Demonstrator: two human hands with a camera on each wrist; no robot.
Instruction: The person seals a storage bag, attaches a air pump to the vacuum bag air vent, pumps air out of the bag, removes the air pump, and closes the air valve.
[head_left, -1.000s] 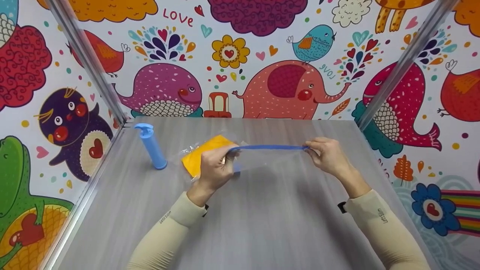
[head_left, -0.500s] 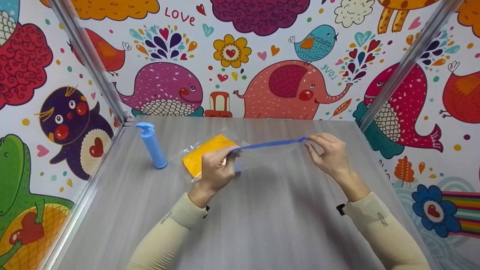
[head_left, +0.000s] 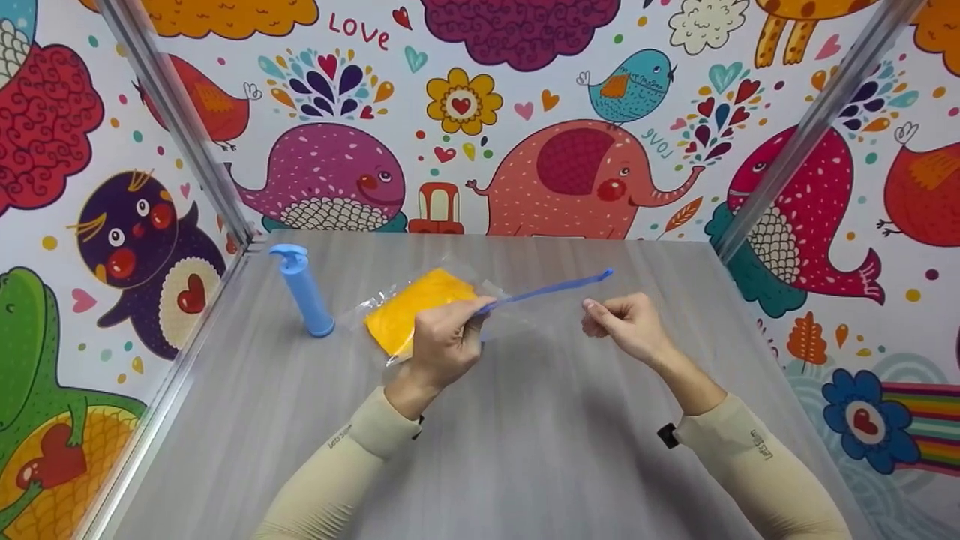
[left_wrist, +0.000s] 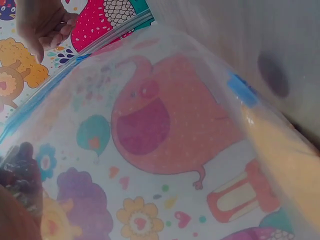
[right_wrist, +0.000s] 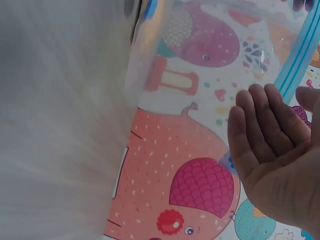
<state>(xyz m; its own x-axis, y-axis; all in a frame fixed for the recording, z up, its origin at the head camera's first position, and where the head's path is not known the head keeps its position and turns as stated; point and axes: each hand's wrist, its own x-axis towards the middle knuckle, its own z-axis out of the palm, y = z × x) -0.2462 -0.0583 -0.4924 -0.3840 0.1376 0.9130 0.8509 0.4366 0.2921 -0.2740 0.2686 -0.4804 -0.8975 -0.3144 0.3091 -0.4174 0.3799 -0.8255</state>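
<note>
I see a clear plastic bag [left_wrist: 165, 125] held above the grey wood-grain table [head_left: 540, 457], its blue zip strip [head_left: 555, 288] pinched by the left hand [head_left: 448, 341]; the right hand [head_left: 626, 322] hangs empty near it; I judge the film light, limp and slippery, best gripped along the strip

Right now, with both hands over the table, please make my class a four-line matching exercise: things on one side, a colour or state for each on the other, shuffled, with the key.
Column one
1. Handled cylinder
2. Flat packet
3. Left hand
4. Right hand

Column two
A. Pinching one end of a blue strip
B. Yellow-orange
C. Holding nothing
D. Light blue

Pairs: 1-D, 2-B, 3-A, 4-C
</note>
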